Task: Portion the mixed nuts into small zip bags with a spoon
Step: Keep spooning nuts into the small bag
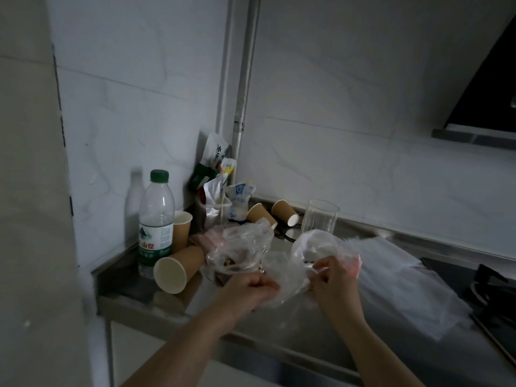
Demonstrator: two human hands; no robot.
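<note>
While crinkled and clear, the zip bag (290, 277) is pinched by both hands.

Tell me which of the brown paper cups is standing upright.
The paper cup right behind the water bottle, mouth facing up. The other three lie on their sides: the large one in front of the bottle and two near the drinking glass.

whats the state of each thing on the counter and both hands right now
left hand: curled, pinching the clear zip bag
right hand: curled, pinching the same bag
clear zip bag: held up between both hands, crumpled
bag of nuts: lying on the counter, mouth loose
water bottle: upright, capped
glass: upright, looks empty
paper cup by the bottle: upright
front paper cup: tipped on its side
two paper cups at the back: tipped on their sides
</note>
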